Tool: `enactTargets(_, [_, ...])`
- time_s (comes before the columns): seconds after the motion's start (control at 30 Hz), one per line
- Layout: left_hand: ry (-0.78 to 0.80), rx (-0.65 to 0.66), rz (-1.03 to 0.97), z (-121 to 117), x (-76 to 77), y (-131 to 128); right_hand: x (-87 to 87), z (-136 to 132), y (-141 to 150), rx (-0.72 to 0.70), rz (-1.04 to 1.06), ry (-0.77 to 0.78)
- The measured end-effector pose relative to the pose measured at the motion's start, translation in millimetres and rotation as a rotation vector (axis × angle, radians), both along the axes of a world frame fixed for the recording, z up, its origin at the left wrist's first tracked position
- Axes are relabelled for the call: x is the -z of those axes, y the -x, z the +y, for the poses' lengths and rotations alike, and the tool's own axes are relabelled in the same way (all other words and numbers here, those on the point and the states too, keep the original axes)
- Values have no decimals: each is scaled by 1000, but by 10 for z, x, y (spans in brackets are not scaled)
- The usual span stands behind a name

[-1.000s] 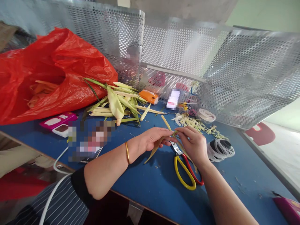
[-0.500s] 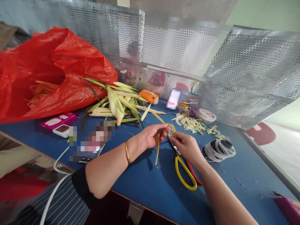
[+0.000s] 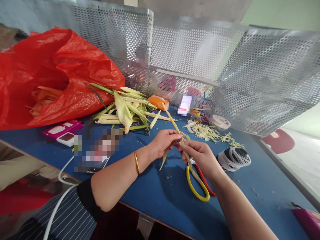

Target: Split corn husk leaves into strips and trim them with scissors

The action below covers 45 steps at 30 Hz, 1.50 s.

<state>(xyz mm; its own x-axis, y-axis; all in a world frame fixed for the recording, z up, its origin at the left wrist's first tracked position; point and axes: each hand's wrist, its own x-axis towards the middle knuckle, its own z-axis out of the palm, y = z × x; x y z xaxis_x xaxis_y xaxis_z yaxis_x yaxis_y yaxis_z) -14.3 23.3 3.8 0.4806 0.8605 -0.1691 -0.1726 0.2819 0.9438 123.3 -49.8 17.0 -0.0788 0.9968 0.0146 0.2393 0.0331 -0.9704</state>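
My left hand (image 3: 166,141), with a gold bangle at the wrist, pinches folded strips of pale yellow-green corn husk (image 3: 171,117). One strip end points up and away, and another hangs below the fingers. My right hand (image 3: 197,151) is closed on the same husk close beside the left; a strip trails from it down across the scissors. Those scissors (image 3: 191,190), with one yellow and one red handle, lie on the table beneath my right hand, their blades mostly hidden. Just beyond both hands is a heap of shredded husk (image 3: 206,131).
A pile of corn husks (image 3: 123,113) lies before a large red plastic bag (image 3: 87,60). A thread spool (image 3: 233,159) stands right, near a tape roll (image 3: 220,122). Phones, an orange packet (image 3: 158,101) and a purple case (image 3: 62,128) lie around. Perforated metal panels (image 3: 185,50) border the blue table.
The husk in my hands has turned: its long end now points further up, and one strip now trails down over the scissors from my right hand. The scissors stay in place.
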Motion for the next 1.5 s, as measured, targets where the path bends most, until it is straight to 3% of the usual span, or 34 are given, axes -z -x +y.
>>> enactTargets(0.07, [65, -19, -17, 25, -18, 15, -13, 5, -49, 82, -155, -114])
enactTargets(0.17, [102, -18, -42, 47, -36, 35, 25, 58, -167, 366, -502, -400])
enactTargets(0.2, [109, 4, -53, 47, -38, 39, 52, 85, -206, 403, -611, -485])
enactTargets(0.33, [130, 87, -67, 23, -33, 44, 167, 173, -290, 231, -862, -650])
enactTargets(0.43, [134, 54, -66, 10, -32, 40, 185, 185, -302, 230, -925, -678])
enactTargets(0.5, [109, 23, -36, 11, -32, 37, 156, 180, -317, 222, -872, -632])
enactTargets(0.6, [43, 40, 65, 6, -36, 38, 88, 177, -350, 131, -561, -460])
enactTargets(0.7, [-20, 163, 169, -38, -53, 43, 39, 167, -342, 146, -243, -309])
enactTargets(0.77, [-65, 266, 223, -93, -66, 40, 28, 147, -295, 175, -151, -226])
enactTargets(0.87, [-135, 383, 285, -187, -66, 17, 27, 113, -205, 84, 11, -19])
enactTargets(0.93, [-161, 437, 328, -230, -46, -7, 22, 103, -175, 74, 109, 29])
enactTargets(1.07, [-133, 423, 401, -235, 3, -54, -9, 90, -198, 294, 78, -245])
enactTargets(1.2, [-25, 264, 363, -168, -9, -56, -39, -6, -161, 431, -132, -497])
enactTargets(1.27, [52, 173, 296, -128, -28, -41, -53, -81, -98, 402, -323, -643])
enactTargets(1.37, [149, 46, 173, -80, -45, -22, -79, -172, -9, 206, -702, -867])
enactTargets(1.5, [227, -76, 70, -35, -59, -12, -93, -195, 35, 36, -1054, -1012])
